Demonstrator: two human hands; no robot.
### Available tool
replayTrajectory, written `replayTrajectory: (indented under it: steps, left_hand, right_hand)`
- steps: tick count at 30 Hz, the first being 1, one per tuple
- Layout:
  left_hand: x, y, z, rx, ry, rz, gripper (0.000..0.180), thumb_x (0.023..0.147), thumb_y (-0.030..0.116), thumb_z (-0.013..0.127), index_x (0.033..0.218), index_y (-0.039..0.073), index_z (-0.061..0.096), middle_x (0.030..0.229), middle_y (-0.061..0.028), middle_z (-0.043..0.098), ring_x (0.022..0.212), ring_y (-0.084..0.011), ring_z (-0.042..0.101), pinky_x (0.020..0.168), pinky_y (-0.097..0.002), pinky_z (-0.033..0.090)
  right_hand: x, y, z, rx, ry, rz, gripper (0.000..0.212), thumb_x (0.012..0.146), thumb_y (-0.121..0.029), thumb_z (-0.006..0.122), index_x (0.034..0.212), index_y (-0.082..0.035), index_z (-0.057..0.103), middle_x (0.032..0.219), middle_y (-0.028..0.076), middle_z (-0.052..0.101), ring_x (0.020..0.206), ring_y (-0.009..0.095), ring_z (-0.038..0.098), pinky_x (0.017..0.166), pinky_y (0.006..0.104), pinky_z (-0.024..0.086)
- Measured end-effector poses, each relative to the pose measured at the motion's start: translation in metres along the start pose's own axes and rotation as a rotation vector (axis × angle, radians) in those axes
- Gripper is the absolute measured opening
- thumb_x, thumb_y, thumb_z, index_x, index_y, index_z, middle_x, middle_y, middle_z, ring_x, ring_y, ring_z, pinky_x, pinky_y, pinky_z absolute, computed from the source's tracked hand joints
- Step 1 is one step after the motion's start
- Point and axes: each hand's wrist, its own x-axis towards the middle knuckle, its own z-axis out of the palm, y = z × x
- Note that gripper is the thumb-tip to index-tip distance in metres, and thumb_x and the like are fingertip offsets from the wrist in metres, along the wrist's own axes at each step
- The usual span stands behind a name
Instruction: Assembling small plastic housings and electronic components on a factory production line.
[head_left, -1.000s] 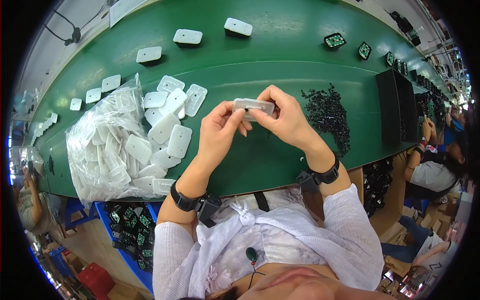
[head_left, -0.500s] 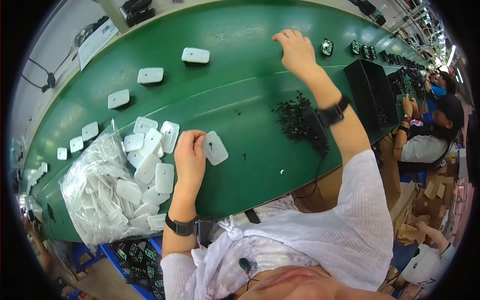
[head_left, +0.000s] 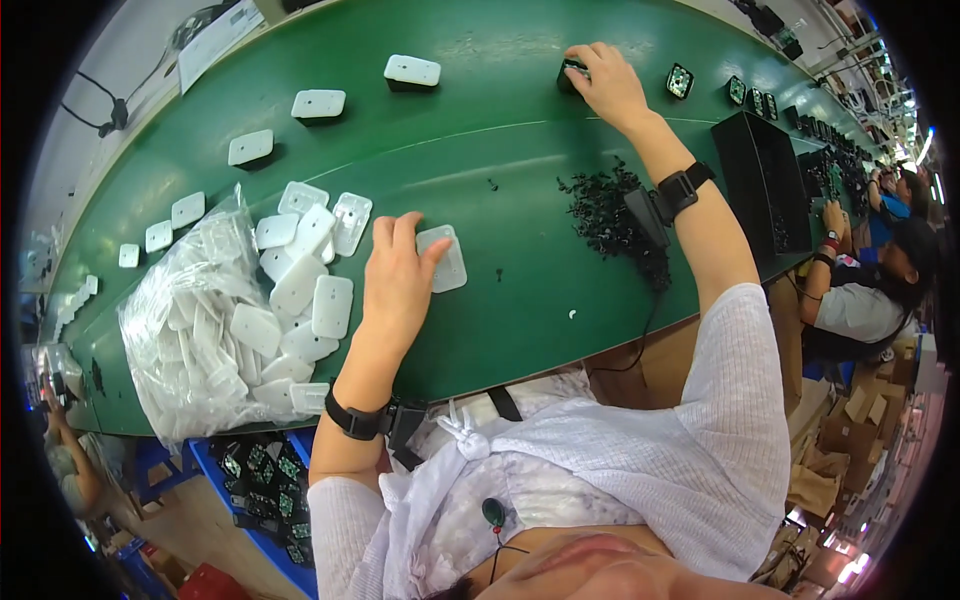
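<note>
At the far middle of the green table, my right hand (head_left: pixel 612 88) has its thumb and fingers around a small black housing (head_left: pixel 568 76), much of it hidden by the hand. My left hand (head_left: pixel 396 280) hovers with fingers apart beside a white plastic cover (head_left: pixel 450 264). Its thumb overlaps the cover's upper left part; whether it touches cannot be made out. More loose white covers (head_left: pixel 298 284) lie left of that hand, by a clear plastic bag (head_left: pixel 196 345) full of them. A heap of small black parts (head_left: pixel 606 212) lies nearer than my right hand.
White-topped black units (head_left: pixel 412 71) stand in a curved row at far left. Black housings with green boards (head_left: pixel 680 81) line up at far right. A black open box (head_left: pixel 752 125) stands at the right edge. A blue tray (head_left: pixel 240 510) holds boards below. Co-workers sit at right.
My left hand has opened from the white cover, its fingers now spread. My right hand, which was reaching across the table, has closed on a black housing. The view has shifted slightly.
</note>
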Motion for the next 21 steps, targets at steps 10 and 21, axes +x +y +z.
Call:
replayTrajectory:
  steps: [10, 21]
  left_hand:
    - [-0.024, 0.027, 0.014, 0.404, 0.027, 0.097, 0.068, 0.072, 0.035, 0.077, 0.121, -0.001, 0.048, 0.104, -0.0133, 0.048, 0.093, -0.0293, 0.049, 0.078, -0.0380, 0.046]
    - [-0.030, 0.017, 0.003, 0.392, 0.051, 0.184, 0.063, 0.072, 0.023, 0.077, 0.125, 0.004, 0.050, 0.111, -0.0121, 0.052, 0.102, -0.0298, 0.050, 0.084, -0.0404, 0.042]
  right_hand:
    - [0.011, -0.018, 0.022, -0.001, -0.245, 0.303, 0.070, 0.074, -0.052, 0.074, 0.124, -0.010, 0.050, 0.120, 0.015, 0.054, 0.109, 0.033, 0.053, 0.090, 0.0456, 0.046]
    - [-0.043, -0.079, -0.002, 1.285, -0.068, 0.248, 0.027, 0.093, -0.010, 0.056, 0.119, -0.001, 0.054, 0.104, 0.005, 0.060, 0.097, 0.012, 0.057, 0.089, 0.0254, 0.044]
